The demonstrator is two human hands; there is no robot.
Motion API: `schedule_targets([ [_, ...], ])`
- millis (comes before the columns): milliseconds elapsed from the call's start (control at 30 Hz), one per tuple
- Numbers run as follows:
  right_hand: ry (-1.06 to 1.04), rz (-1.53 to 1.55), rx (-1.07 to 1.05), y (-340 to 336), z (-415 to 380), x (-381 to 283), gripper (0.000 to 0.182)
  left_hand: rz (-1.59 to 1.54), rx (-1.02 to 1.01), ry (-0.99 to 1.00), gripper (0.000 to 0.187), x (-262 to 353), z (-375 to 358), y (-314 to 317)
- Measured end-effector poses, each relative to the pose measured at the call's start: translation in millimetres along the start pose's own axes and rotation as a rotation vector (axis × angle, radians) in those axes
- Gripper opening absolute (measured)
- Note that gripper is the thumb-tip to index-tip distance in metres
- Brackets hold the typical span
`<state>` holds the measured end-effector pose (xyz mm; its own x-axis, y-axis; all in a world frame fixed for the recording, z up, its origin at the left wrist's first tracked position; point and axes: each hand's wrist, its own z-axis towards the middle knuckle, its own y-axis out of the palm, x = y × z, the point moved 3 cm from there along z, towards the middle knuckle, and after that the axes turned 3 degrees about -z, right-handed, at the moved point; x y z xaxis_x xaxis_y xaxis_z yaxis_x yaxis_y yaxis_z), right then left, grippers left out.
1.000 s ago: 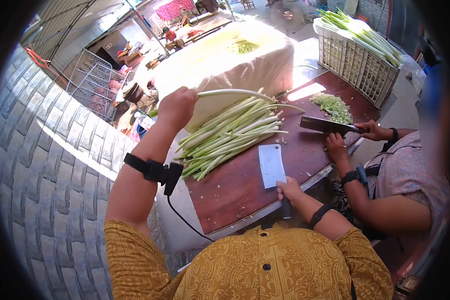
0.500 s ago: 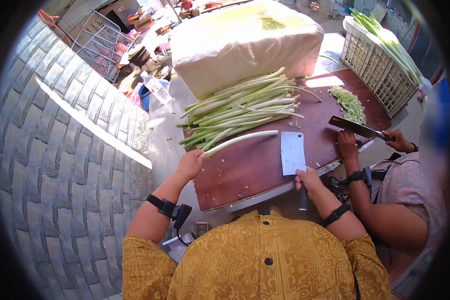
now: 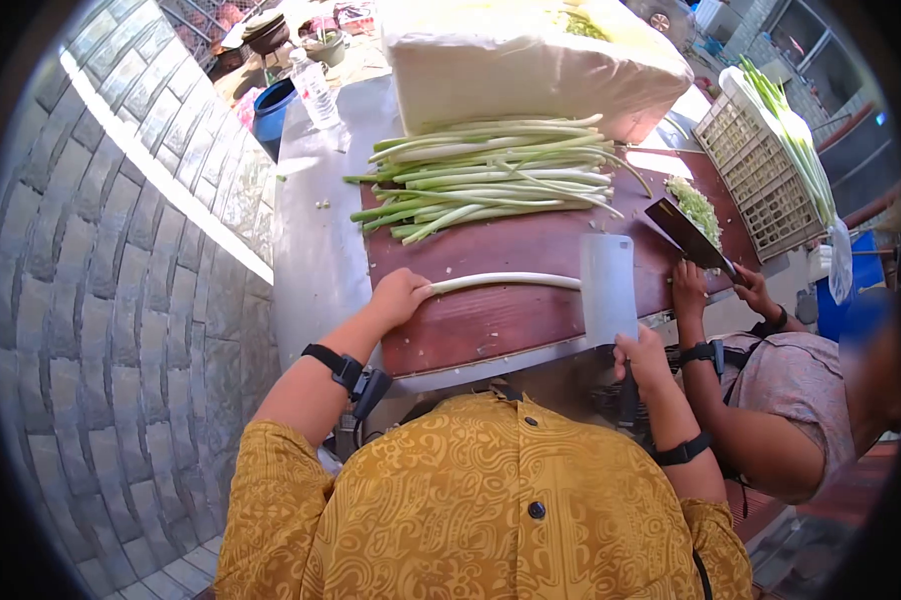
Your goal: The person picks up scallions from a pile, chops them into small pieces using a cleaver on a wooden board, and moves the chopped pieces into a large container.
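One long scallion stalk [image 3: 506,279] lies across the front of the red-brown board [image 3: 471,330], its left end pinched in my left hand [image 3: 401,297]. My right hand [image 3: 646,362] grips the dark handle of a wide cleaver [image 3: 609,288], whose pale blade is at the stalk's right end. Whether the blade touches the stalk cannot be made out. Behind the single stalk, a pile of scallions [image 3: 491,180] lies across the board.
A co-worker at the right holds a dark knife [image 3: 686,232] beside chopped scallion [image 3: 696,208]. A plastic crate [image 3: 761,170] with scallions stands behind. A cloth-covered block [image 3: 531,80] is at the back, a plastic bottle [image 3: 314,92] at the left.
The view has shifted and turned. My right hand has raised the cleaver and brought it to the stalk's right end. The stalk now lies nearly level, still in my left hand.
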<state>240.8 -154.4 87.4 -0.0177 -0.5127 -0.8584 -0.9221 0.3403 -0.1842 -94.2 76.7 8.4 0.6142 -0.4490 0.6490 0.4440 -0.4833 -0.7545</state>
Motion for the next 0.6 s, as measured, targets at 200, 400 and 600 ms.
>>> schedule_targets([
  [200, -0.052, -0.156, -0.125, 25.3, -2.3, -8.6, 0.008, -0.042, 0.184, 0.149, 0.024, 12.1, -11.4, -3.3],
  [400, -0.082, -0.250, -0.156, 36.1, -1.2, -20.6, 0.008, 0.002, 0.201, 0.086, 0.016, -5.5, -20.7, -2.4],
  [600, -0.070, -0.258, -0.163, 40.0, 0.4, -21.5, 0.008, 0.073, 0.213, 0.060, 0.011, -6.7, -19.8, 0.0],
])
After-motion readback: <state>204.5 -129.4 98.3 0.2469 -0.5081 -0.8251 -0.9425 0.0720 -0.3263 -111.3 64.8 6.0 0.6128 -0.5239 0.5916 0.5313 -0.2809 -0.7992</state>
